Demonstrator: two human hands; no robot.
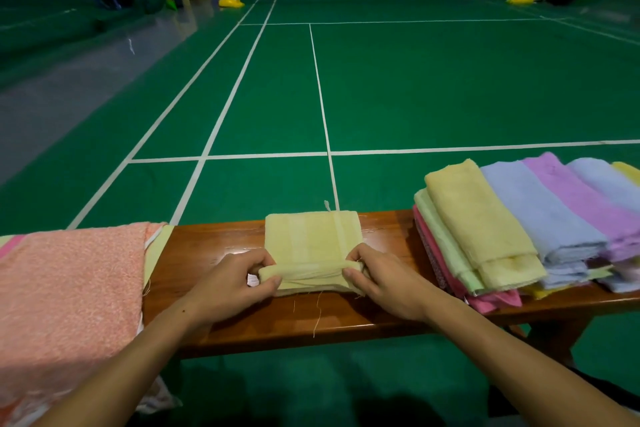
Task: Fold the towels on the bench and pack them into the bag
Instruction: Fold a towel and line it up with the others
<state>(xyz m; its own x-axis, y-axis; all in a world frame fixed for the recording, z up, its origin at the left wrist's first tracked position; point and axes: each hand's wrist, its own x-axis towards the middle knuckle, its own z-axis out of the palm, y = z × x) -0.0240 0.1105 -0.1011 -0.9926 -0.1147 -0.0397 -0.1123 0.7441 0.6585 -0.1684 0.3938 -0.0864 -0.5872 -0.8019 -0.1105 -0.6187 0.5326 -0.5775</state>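
Two bare forearms reach in from the bottom edge toward the wooden bench [322, 319]. The left hand [230, 282] and the right hand [382, 282] meet at the near edge of a pale yellow towel [311, 239] lying flat in the middle of the bench. Each hand has its fingers curled round one end of a rolled or folded-over lip of that towel, thumb below and fingers on top, pinching the cloth; the left grips the left end, the right grips the right end. Loose threads hang from the towel's near edge across the wood.

At the left end of the bench a salmon-pink towel [69, 288] is draped over the seat and hangs down the near side, with a strip of pale green cloth showing at its right border. At the right end sits a pile of folded towels [519, 229]: yellow on top nearest the middle, then light blue, lilac and blue further right, with pale green and pink layers beneath.

Beyond the bench stretches a green court floor [415, 87] marked with white lines, with yellow post bases [231, 3] far off.
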